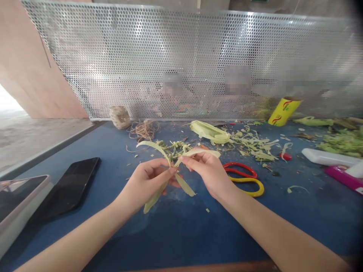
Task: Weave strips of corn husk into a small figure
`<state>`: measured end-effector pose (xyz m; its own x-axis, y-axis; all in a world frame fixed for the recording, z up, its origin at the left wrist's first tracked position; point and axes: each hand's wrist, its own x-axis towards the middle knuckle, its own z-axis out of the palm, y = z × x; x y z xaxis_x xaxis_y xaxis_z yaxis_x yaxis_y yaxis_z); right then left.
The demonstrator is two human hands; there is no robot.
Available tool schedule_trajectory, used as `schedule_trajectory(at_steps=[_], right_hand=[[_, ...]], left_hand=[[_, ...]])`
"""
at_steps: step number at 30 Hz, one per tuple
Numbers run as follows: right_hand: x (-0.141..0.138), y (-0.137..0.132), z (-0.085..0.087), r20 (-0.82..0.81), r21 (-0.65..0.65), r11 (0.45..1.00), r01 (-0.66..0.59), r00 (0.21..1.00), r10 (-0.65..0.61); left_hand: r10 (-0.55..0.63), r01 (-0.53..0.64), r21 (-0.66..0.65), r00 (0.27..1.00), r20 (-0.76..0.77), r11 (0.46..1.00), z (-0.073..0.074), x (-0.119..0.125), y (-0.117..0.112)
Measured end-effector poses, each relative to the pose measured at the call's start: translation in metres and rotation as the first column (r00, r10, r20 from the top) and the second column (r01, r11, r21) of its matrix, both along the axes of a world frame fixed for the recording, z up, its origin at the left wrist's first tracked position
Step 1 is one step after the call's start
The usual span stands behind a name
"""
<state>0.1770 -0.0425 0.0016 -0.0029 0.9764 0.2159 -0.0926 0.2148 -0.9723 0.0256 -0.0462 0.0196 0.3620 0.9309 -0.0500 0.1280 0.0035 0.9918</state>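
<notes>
Both my hands meet over the middle of the blue table point(176, 234). Pale green strips of corn husk point(185, 186) stick out from between them, some pointing up and some hanging down. My left hand point(151, 177) is closed, with thumb and fingers pinching the strips where they cross. In a pinch, my right hand point(205, 168) holds one strip that runs out to the right over its fingers. Just beyond the fingers lies a small pile of knotted green husk pieces point(178, 147). Scissors with red and yellow handles point(246, 181) lie beside my right wrist, their blades hidden.
A black phone point(70, 185) and a pale-edged device point(22, 200) are at left. Behind are a twine tangle point(144, 130), a pale roll point(119, 117), a husk bundle point(210, 133), shreds point(255, 145) and a yellow tube point(284, 111). A perforated metal screen point(195, 49) stands at the back.
</notes>
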Motion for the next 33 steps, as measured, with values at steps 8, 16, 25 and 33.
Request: schedule_trajectory(at_steps=[8,16,25,33], right_hand=[[0.002,-0.001,-0.006,0.278,-0.082,0.98,-0.181,0.94,0.197],[0.005,-0.005,0.0,0.483,-0.005,0.98,-0.197,0.858,0.175],[0.013,-0.003,0.004,0.492,-0.047,0.962,-0.269,0.832,0.256],[0.003,-0.005,-0.002,0.474,0.075,0.984,-0.162,0.874,0.108]], left_hand=[[0.047,-0.051,0.058,0.996,0.07,0.997,0.001,-0.008,0.007],[0.139,-0.117,0.203,0.986,-0.097,0.972,0.002,-0.009,0.008],[0.122,-0.09,0.235,0.984,-0.128,0.968,0.001,-0.015,0.014],[-0.047,0.051,0.113,0.998,-0.044,0.992,0.001,-0.005,0.005]])
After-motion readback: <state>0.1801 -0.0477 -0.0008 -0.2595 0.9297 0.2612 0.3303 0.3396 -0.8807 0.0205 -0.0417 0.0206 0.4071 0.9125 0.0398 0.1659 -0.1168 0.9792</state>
